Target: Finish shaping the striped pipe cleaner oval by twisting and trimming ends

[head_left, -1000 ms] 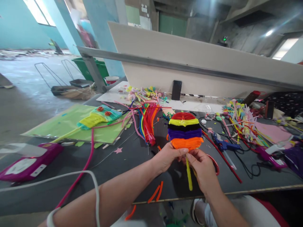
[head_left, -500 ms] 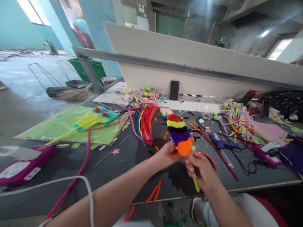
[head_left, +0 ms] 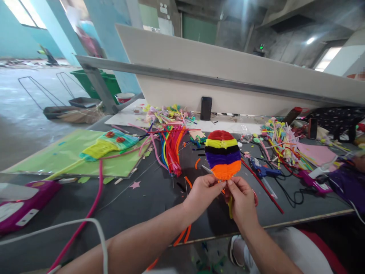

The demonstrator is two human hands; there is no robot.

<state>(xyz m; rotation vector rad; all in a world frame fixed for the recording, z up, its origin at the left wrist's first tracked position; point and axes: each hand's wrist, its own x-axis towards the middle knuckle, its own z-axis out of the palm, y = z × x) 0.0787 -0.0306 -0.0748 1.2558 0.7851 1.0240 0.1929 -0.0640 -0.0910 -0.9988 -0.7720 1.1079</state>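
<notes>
A rounded paddle of pipe cleaners [head_left: 223,155], banded red, yellow, black, purple and orange, stands upright with its flat side towards me. Its yellow stem [head_left: 230,207] hangs below, partly covered by my fingers. My left hand [head_left: 203,192] is closed in a pinch at the orange lower edge. Thumb and fingers of my right hand [head_left: 242,196] are wrapped round the top of the stem, close beside the left fingertips. Behind the hands lies what looks like a pair of scissors, mostly hidden, with a red handle [head_left: 256,198] showing.
A bundle of coloured pipe cleaners [head_left: 173,150] lies left of the paddle. A yellow and teal pipe-cleaner piece [head_left: 110,144] rests on a green sheet [head_left: 57,152]. To the right are a blue glue gun [head_left: 265,170] and black cords. A phone [head_left: 206,108] leans at the back.
The paddle has turned from a slant to face me squarely. My left hand has shifted from its side down to its lower edge, and my right hand has moved up the stem.
</notes>
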